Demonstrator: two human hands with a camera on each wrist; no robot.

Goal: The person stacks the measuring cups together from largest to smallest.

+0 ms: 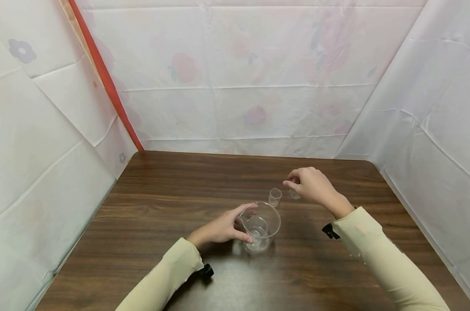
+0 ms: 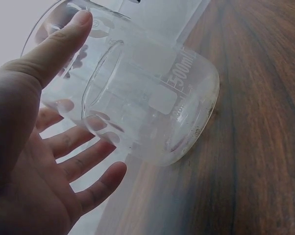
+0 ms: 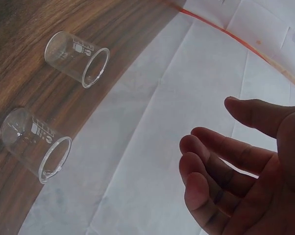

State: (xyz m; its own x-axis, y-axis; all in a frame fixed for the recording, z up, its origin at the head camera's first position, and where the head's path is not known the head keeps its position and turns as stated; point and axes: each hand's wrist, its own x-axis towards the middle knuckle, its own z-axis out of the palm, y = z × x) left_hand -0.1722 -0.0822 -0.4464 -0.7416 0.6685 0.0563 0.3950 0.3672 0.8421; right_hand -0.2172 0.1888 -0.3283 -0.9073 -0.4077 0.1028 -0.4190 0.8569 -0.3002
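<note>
A large glass beaker point(image 1: 272, 221), marked 500 ml in the left wrist view, stands on the table with a smaller glass beaker point(image 1: 257, 225) inside it. My left hand point(image 1: 227, 224) holds the large beaker from its left side, thumb in front and fingers behind. Two little glass beakers, one on the left point(image 1: 275, 198) and one on the right point(image 1: 294, 194), stand upright beyond it. My right hand point(image 1: 314, 185) hovers over the right one. In the right wrist view its loosely bent fingers point(image 3: 196, 191) hold nothing and are apart from both little beakers.
The dark wood-grain table point(image 1: 149, 207) is bounded by white patterned sheets point(image 1: 227, 77) at the back and both sides. A red strip point(image 1: 106, 77) runs down the back left corner. Black wrist mounts point(image 1: 330, 231) show at the cuffs of both pale sleeves.
</note>
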